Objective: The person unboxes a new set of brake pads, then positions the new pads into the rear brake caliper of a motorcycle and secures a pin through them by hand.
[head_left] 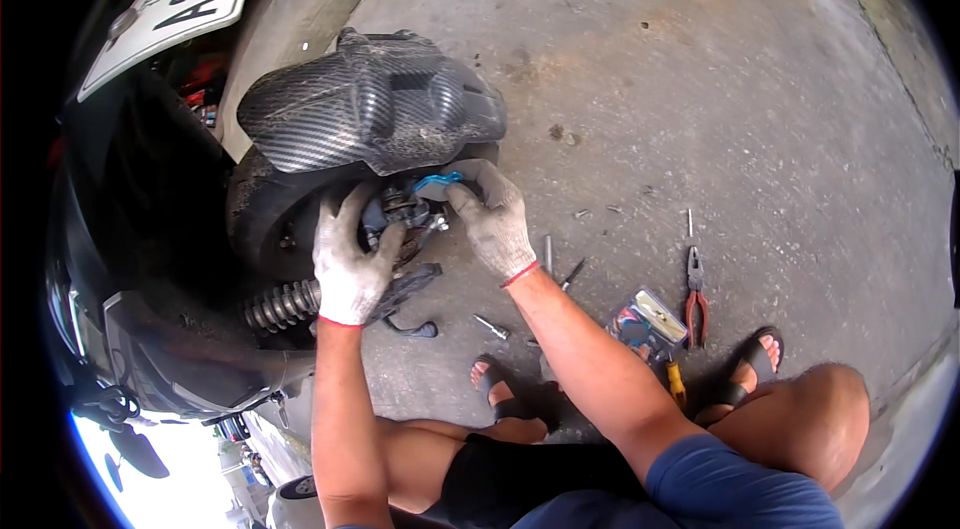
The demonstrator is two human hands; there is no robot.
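My right hand (492, 219), in a grey-white work glove with a red cuff, pinches a small shiny blue part (436, 186) at the lower edge of the carbon-patterned rear fender (400, 114). Below and left of it, my left hand (350, 264), gloved the same way, has thumb and fingers curved around a dark mechanical assembly (405, 214) beside the rear wheel (255, 209). The blue part is close against this assembly; whether they touch I cannot tell. My fingers hide some of the assembly.
A coil-spring shock absorber (280, 306) and dark body panel (190, 354) are at left, under a licence plate (180, 4). On the concrete lie red-handled pliers (697, 304), a socket tool (491, 327), a yellow-handled tool (677, 384), a clear box of small parts (655, 319) and loose bolts.
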